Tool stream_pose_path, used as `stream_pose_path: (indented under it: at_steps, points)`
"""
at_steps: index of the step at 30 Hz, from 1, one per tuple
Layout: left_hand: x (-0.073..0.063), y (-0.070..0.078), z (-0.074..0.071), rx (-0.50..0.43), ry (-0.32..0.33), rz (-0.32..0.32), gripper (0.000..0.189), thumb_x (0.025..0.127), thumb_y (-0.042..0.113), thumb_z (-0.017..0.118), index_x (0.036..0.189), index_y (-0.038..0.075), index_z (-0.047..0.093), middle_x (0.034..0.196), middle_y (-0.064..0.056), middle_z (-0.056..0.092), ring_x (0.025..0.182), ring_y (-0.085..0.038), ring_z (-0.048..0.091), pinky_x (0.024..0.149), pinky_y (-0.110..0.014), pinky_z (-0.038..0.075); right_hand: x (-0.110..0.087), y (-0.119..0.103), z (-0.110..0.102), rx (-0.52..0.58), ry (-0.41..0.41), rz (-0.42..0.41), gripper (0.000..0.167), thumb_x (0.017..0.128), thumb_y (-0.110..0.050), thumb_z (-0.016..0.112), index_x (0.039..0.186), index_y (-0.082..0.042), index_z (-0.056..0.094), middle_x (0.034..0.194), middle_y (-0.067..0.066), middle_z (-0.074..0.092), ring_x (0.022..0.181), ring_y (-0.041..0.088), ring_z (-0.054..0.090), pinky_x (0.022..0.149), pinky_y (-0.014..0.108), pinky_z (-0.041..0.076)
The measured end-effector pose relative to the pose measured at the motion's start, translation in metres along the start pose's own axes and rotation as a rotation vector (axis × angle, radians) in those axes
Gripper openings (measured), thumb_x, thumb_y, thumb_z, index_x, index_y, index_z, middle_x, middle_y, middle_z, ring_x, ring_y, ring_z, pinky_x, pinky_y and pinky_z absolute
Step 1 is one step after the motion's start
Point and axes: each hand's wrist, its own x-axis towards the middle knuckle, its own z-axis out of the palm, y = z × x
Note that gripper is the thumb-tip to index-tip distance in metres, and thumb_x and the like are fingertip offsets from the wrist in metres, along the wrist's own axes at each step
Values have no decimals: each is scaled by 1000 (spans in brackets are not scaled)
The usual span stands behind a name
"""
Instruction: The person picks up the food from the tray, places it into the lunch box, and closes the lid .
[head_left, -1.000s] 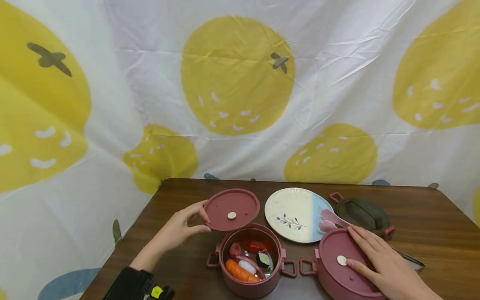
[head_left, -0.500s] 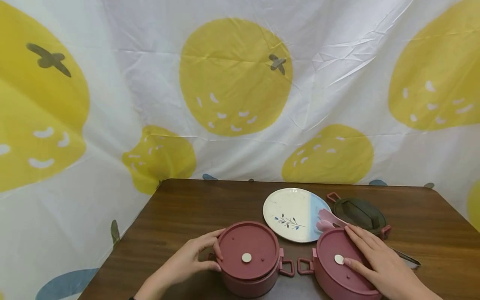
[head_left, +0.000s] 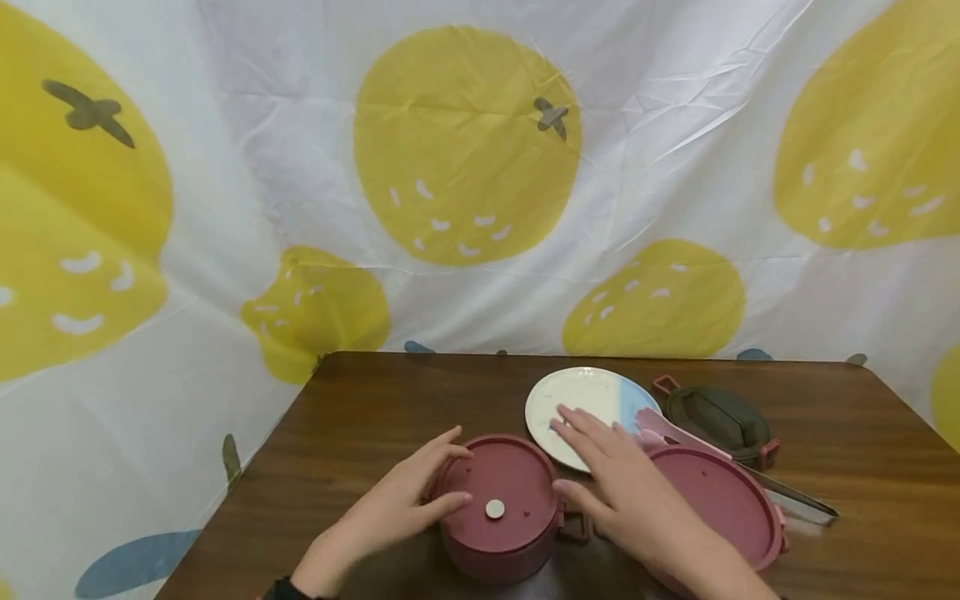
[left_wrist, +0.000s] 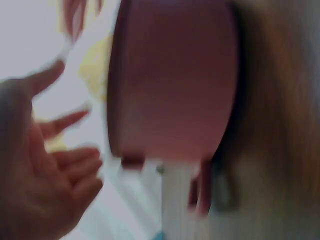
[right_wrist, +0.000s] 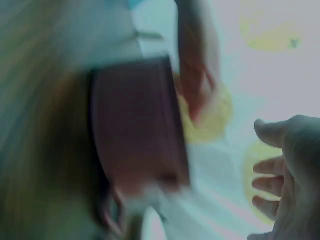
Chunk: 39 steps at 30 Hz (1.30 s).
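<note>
A round maroon pot [head_left: 501, 562] stands at the front middle of the table in the head view, its maroon lid [head_left: 517, 483] with a pale knob lying on top. At its left side my left hand [head_left: 397, 504] is held with fingers spread near the lid's edge. My right hand [head_left: 630, 492], fingers extended, hovers at the right side of the same pot and partly covers a second maroon lidded pot [head_left: 720, 500]. Both wrist views are blurred; the left hand [left_wrist: 50, 175] and right hand [right_wrist: 295, 175] appear apart from the pot wall there, holding nothing.
Behind the pots lies a white and blue plate [head_left: 577, 387]. Pink utensils [head_left: 675, 429] reach over its edge, beside a dark lidded pan [head_left: 720, 417] with red handles. A metal utensil [head_left: 795, 493] lies right of it. A fruit-print cloth [head_left: 465, 308] hangs behind the table.
My left hand has lowered the lid from the air onto the left pot and let go. My right hand has left the right pot's lid and moved left toward the left pot.
</note>
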Motion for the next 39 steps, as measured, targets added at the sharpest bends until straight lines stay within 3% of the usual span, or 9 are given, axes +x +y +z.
stream_pose_path:
  at_steps: [3,7,13,23,32,39]
  points:
    - [16,15,22,162,65,-35,53,101,42,56,141,8,53,160,-15,36,149,-35,33,116,-56,37,18,-14,27,18,-63,43,60,98,-32,62,150,-9,44,159,9,40,146,31,38,116,66,29]
    - [24,26,47,351,95,-38,62,103,43,48,147,0,44,158,-19,38,149,-35,32,120,-52,34,24,-17,57,-38,-142,125,62,99,-33,58,151,-6,40,160,10,37,148,32,36,116,69,27]
    - [23,31,58,495,148,-10,65,101,44,51,146,-3,45,154,-18,44,145,-31,41,118,-47,38,16,-15,69,-119,-156,91,60,101,-35,50,151,-3,39,161,11,35,148,33,34,117,64,29]
    - [31,37,52,448,155,-4,63,95,43,62,148,11,48,153,-9,47,141,-28,45,112,-47,45,13,-13,58,-134,-122,76,57,99,-36,53,147,-6,49,158,16,39,145,33,39,119,46,37]
    - [40,38,53,410,29,-48,69,98,45,55,153,9,39,157,-12,38,145,-29,39,112,-49,45,9,-6,58,-141,-106,76,56,96,-34,54,147,-10,49,156,15,41,140,33,43,116,47,39]
    - [28,17,51,406,54,-103,72,99,50,52,152,4,39,158,-16,37,149,-32,33,123,-51,29,24,-8,77,-51,-196,41,58,100,-34,49,154,-16,38,162,11,33,148,30,33,116,59,35]
